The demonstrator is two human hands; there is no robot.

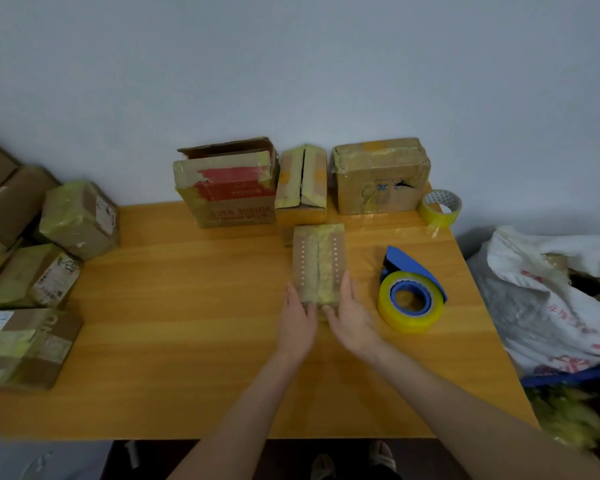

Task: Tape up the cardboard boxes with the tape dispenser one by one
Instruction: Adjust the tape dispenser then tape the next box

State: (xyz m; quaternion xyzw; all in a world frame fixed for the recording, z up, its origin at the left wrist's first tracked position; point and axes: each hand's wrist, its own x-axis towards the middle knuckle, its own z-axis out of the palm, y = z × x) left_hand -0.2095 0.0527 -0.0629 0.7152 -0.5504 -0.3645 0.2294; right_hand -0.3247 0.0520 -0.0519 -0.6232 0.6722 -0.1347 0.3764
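Small cardboard box (318,263) lies flat mid-table, long axis running away from me, yellowish tape wrinkled down its top seam between two rows of punched dots. My left hand (297,318) and right hand (352,315) bracket its near end. The fingers (330,311) are fairly straight and laid against the cardboard, thumbs up either side. It is a steadying touch, nothing clenched.

Tape dispenser (409,292) sits just right of the box on the table (187,341), blue frame, fat yellow roll, untouched.

Step, as I read it: squaring this box or checking its seam, not taping. Next move needs my right hand off the box and onto the dispenser while the left pins the box down; otherwise the light box may drag with the tape.

Back by the wall are a red-printed box (227,183) with its flap up, a narrow box (302,183) with a gaping seam and a torn brown box (380,176), all candidates for later. A loose tape roll (440,206) sits at the far right corner. Taped boxes (77,216) are piled to the left, and a white sack (551,306) slumps to the right.
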